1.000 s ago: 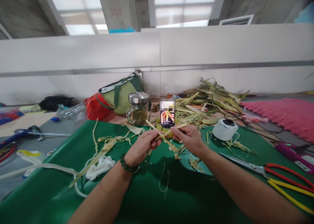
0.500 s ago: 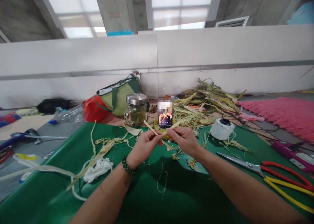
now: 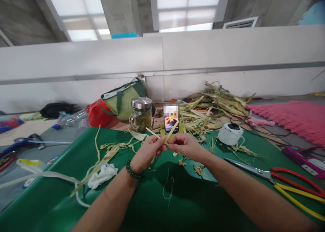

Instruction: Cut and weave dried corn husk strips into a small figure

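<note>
My left hand and my right hand meet over the green mat, fingers pinched together. Between them are pale yellow corn husk strips, crossing each other. One end points up toward the phone, another sticks out to the upper left, and a piece hangs below my left hand. My fingertips hide where the strips cross. Just behind stands a phone with a lit picture on its screen. Small husk scraps and a loop of thin thread lie on the mat.
Large red-and-yellow-handled scissors lie at the right, below a white thread spool. A husk pile rests against the wall. A lidded glass jar and a green bag stand behind. White cloth lies at left.
The husk strip on the right has swung from pointing right to pointing steeply upward. My right hand has shifted slightly left and closer to my left fingers. The phone's picture has changed.
</note>
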`<act>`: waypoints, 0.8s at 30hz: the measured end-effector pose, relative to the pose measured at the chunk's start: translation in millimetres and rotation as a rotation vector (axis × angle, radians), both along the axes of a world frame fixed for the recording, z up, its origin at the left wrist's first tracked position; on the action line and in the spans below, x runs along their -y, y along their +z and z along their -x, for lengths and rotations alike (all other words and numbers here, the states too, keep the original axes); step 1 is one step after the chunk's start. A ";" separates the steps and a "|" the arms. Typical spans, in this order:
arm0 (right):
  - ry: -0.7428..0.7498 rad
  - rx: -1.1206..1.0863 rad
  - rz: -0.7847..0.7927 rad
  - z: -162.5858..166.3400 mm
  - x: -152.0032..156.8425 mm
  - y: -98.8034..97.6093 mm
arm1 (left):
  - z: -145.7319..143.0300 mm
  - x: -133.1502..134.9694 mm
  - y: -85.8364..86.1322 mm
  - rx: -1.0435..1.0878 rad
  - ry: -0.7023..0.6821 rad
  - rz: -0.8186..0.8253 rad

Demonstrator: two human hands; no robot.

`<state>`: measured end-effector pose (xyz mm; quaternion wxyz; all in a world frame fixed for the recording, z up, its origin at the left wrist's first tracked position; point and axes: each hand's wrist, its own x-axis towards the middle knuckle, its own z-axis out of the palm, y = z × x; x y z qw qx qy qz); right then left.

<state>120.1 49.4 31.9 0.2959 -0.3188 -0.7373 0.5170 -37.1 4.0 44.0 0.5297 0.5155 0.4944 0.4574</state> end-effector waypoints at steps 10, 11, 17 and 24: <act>-0.072 0.247 -0.915 -8.2 14.0 -3.2 | 4.2 -1.6 -1.6 -0.196 0.083 -0.182; -0.072 0.270 -0.925 -8.9 13.0 -3.3 | 4.6 -2.1 -1.5 -0.199 0.085 -0.181; -0.254 0.253 -1.103 -9.7 12.4 2.8 | 1.4 -3.0 -2.9 -0.262 -0.052 -0.173; -0.292 0.280 -0.966 -5.5 5.4 -0.9 | -3.7 -0.3 -9.6 -0.421 -0.153 -0.169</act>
